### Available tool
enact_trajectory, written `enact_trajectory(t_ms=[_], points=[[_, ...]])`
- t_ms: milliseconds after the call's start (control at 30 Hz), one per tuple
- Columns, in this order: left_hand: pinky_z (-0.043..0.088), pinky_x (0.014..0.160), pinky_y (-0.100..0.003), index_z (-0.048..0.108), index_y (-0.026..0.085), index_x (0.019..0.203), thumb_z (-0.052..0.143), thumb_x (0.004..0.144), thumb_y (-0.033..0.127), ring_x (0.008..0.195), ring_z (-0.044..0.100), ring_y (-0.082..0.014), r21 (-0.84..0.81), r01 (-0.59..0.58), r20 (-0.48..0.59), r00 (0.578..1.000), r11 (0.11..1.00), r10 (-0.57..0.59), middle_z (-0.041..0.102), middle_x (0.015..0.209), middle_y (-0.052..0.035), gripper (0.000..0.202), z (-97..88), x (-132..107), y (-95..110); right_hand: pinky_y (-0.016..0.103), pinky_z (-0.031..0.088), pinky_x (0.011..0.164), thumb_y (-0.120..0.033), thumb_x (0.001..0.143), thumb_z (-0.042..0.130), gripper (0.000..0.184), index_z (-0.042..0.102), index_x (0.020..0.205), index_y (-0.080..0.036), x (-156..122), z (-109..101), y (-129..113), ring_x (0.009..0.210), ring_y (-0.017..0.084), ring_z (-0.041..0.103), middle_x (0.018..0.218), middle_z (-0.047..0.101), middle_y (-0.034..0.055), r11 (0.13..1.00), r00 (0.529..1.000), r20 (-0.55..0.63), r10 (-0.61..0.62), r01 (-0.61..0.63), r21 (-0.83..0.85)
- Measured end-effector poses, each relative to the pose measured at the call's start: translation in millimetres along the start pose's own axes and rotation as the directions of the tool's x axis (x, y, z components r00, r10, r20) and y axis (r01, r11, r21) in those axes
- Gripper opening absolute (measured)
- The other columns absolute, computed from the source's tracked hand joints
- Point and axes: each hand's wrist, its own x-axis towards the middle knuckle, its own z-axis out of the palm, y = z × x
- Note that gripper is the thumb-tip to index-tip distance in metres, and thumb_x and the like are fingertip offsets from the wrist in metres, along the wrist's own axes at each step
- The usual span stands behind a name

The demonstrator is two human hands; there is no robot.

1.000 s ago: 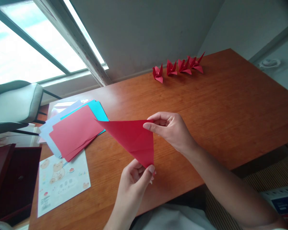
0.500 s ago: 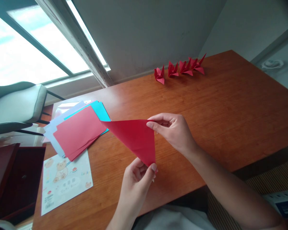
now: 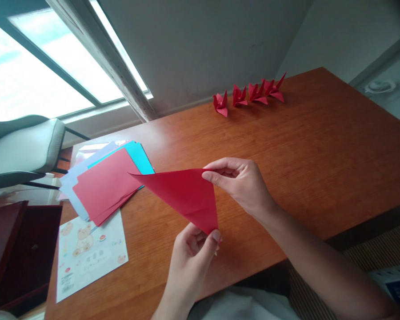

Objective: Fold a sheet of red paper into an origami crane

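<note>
I hold a red paper triangle (image 3: 186, 195) in the air above the wooden table (image 3: 303, 146). My left hand (image 3: 193, 255) pinches its lower corner between thumb and fingers. My right hand (image 3: 243, 184) pinches the upper right corner. The triangle's long tip points left, over a stack of coloured sheets (image 3: 106, 182) with a red sheet on top and blue and pale ones beneath.
Several folded red paper cranes (image 3: 248, 94) stand in a row at the table's far edge by the wall. A printed sheet with bear pictures (image 3: 90, 255) lies at the near left. A grey chair (image 3: 20, 146) and a dark cabinet (image 3: 16, 249) stand left of the table.
The triangle's left tip has swung a little lower and further left. Both hands keep their grip and have barely shifted.
</note>
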Motion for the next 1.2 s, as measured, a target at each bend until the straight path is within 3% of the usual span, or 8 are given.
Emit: enact_trajectory(t_ms=[633, 800, 1100, 1200], points=[[0.043, 0.055, -0.021, 0.065, 0.015, 0.072, 0.079, 0.076, 0.042, 0.059, 0.053, -0.0126, -0.034, 0.046, -0.016, 0.999, 0.998, -0.047, 0.063, 0.064, -0.0028, 0.031, 7.3, -7, 16, 0.027, 0.06, 0.067, -0.031, 0.07, 0.087, 0.016, 0.078, 0.079, -0.021, 0, 0, -4, 0.072, 0.018, 0.074, 0.078, 0.079, 0.0017, 0.999, 1.0, -0.03, 0.008, -0.009, -0.039], [0.043, 0.058, -0.02, 0.065, 0.015, 0.074, 0.076, 0.08, 0.038, 0.062, 0.053, -0.0119, -0.029, 0.05, -0.067, 0.996, 0.998, -0.052, 0.063, 0.065, -0.0018, 0.026, 11.0, -11, 20, 0.026, 0.06, 0.066, -0.029, 0.071, 0.086, 0.015, 0.078, 0.079, -0.021, 0, 0, -5, 0.071, 0.017, 0.074, 0.078, 0.079, 0.0017, 0.999, 0.999, -0.034, 0.01, -0.012, -0.038], [0.043, 0.053, -0.021, 0.066, 0.014, 0.073, 0.079, 0.077, 0.042, 0.058, 0.053, -0.012, -0.073, 0.008, 0.019, 1.0, 0.997, -0.007, 0.063, 0.063, -0.0024, 0.031, 5.8, -2, 8, 0.025, 0.06, 0.067, -0.033, 0.071, 0.087, 0.019, 0.078, 0.08, -0.019, 0, -1, -5, 0.072, 0.017, 0.074, 0.079, 0.079, 0.002, 0.998, 1.0, -0.016, -0.02, 0.019, -0.056], [0.045, 0.058, -0.02, 0.067, 0.014, 0.074, 0.077, 0.08, 0.042, 0.061, 0.055, -0.0118, -0.094, -0.003, -0.033, 0.999, 0.996, -0.001, 0.064, 0.065, -0.0025, 0.03, 6.2, -4, 12, 0.025, 0.06, 0.066, -0.033, 0.072, 0.086, 0.018, 0.078, 0.08, -0.019, 0, -2, -5, 0.072, 0.017, 0.074, 0.078, 0.079, 0.0018, 0.998, 1.0, -0.01, -0.027, 0.026, -0.064]])
